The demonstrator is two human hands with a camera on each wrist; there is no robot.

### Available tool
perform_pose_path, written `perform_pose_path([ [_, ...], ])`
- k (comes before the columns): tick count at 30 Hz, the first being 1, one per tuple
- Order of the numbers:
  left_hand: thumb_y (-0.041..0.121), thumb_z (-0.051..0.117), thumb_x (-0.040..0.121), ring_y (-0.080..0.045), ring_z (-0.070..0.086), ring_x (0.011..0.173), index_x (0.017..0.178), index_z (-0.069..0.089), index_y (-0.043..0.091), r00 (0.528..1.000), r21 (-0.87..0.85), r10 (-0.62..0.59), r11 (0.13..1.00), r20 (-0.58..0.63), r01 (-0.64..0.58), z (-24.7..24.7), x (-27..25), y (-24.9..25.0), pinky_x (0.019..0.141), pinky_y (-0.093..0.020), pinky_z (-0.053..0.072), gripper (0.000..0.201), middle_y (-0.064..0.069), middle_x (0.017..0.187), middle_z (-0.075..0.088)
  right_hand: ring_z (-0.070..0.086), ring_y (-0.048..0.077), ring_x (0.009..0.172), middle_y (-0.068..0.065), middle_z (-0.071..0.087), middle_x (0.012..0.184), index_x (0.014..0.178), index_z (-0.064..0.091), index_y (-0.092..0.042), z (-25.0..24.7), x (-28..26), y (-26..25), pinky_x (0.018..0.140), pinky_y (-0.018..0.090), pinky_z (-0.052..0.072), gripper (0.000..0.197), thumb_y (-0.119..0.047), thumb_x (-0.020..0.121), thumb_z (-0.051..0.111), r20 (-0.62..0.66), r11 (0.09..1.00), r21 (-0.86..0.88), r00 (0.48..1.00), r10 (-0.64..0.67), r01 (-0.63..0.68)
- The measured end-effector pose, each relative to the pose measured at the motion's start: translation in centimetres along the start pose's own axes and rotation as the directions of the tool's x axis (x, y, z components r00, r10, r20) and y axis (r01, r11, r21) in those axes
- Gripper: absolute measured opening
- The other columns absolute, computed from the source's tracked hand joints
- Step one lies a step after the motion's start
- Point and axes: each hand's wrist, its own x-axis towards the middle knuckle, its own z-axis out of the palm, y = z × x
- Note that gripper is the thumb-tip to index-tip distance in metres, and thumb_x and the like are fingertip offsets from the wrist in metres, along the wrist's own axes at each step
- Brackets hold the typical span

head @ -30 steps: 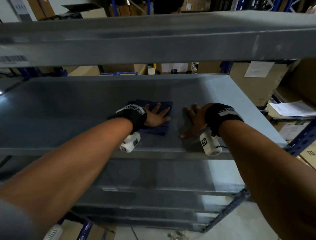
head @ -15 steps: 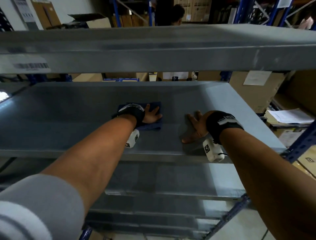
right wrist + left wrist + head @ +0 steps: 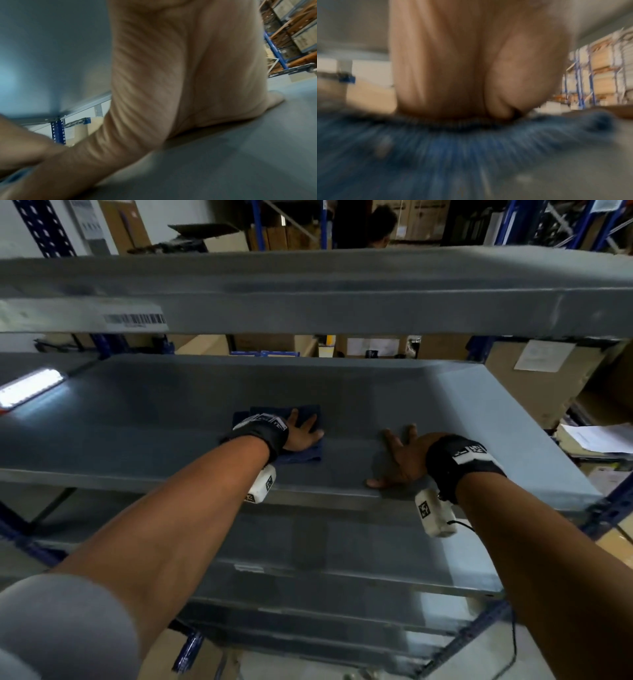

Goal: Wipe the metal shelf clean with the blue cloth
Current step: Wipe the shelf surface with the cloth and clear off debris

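Left hand (image 3: 300, 434) lies flat, fingers spread, pressing the blue cloth (image 3: 308, 456) mid-way along the grey shelf (image 3: 154, 419). Right hand (image 3: 400, 462) is splayed flat on bare shelf near the front edge, apart from the cloth. Risks: nothing grips the cloth, so it may bunch or slip from under the palm, and the bracing hand may skid off the edge.

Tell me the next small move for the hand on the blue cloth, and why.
Probably slide the left hand and the blue cloth under it leftward along the grey shelf. Its fingers lie flat on the cloth, a long bare stretch lies to its left, and the right hand rests spread on the shelf to its right, in the way.
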Motion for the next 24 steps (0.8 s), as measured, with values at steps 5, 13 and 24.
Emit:
perform_pose_path([
  [5, 0.064, 0.015, 0.103, -0.031, -0.016, 0.154, 0.159, -0.007, 0.039, 0.994, -0.005, 0.106, 0.994, -0.005, -0.106, 3.8, -5.1, 0.7, 0.123, -0.053, -0.009, 0.065, 0.001, 0.167, -0.017, 0.012, 0.046, 0.150, 0.008, -0.022, 0.164, 0.150, -0.019, -0.048, 0.5, -0.2, 0.2, 0.118, 0.061, 0.022, 0.148, -0.112, 0.028, 0.033, -0.024, 1.000, 0.020, 1.000, -0.001, 0.001],
  [13, 0.066, 0.007, 0.099, -0.025, -0.016, 0.154, 0.159, 0.003, 0.039, 0.999, -0.059, 0.038, 0.997, -0.034, -0.040, 5.1, -6.9, -0.5, 0.120, -0.062, -0.011, 0.066, 0.008, 0.168, -0.013, -0.007, 0.051, 0.149, 0.002, -0.021, 0.165, 0.154, -0.018, -0.043, 2.1, -3.0, 0.3, 0.119, 0.067, 0.009, 0.134, -0.108, 0.048, 0.032, -0.061, 0.996, 0.045, 0.996, -0.068, 0.071],
  [24, 0.079, 0.012, 0.093, -0.028, -0.019, 0.153, 0.150, -0.015, 0.058, 0.991, -0.706, -0.014, 0.703, -0.131, -0.084, 7.0, -11.1, 10.9, 0.110, -0.072, -0.010, 0.066, 0.019, 0.164, -0.022, -0.009, 0.043, 0.151, -0.008, -0.022, 0.165, 0.155, -0.019, -0.039, 5.0, -5.0, 6.8, 0.123, 0.056, 0.006, 0.126, -0.095, 0.063, 0.046, -0.044, 0.985, 0.086, 0.989, -0.144, 0.147],
])
